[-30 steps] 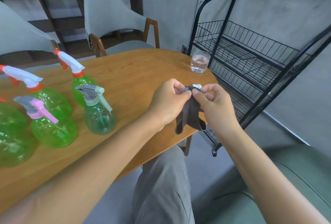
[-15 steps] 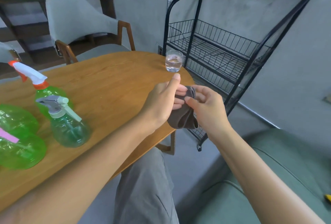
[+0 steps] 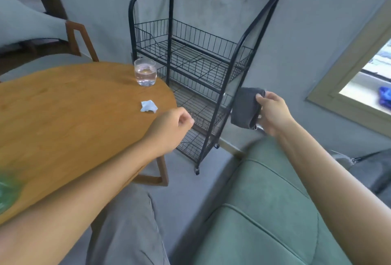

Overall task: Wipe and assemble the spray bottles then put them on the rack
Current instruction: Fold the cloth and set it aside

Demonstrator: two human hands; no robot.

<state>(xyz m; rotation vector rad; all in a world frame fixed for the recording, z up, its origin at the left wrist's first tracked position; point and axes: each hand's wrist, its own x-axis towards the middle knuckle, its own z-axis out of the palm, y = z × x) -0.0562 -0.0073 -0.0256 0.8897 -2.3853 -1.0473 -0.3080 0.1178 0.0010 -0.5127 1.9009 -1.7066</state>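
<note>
Right hand (image 3: 273,114) pinches a folded grey cloth (image 3: 245,108) in front of the black wire rack (image 3: 190,68), off the table edge. Left hand (image 3: 171,129) hovers over the wooden table (image 3: 63,116) near the rack, fingers curled, holding nothing. Beside the rack: water glass (image 3: 145,72) and crumpled white scrap (image 3: 148,106) on the table. Rack shelves hold no bottles.

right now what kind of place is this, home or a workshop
Probably a home living or dining room, though a staged set can't be ruled out: a round wooden table with a glass of water, a green sofa where the person sits, and an upholstered chair at the table.
</note>
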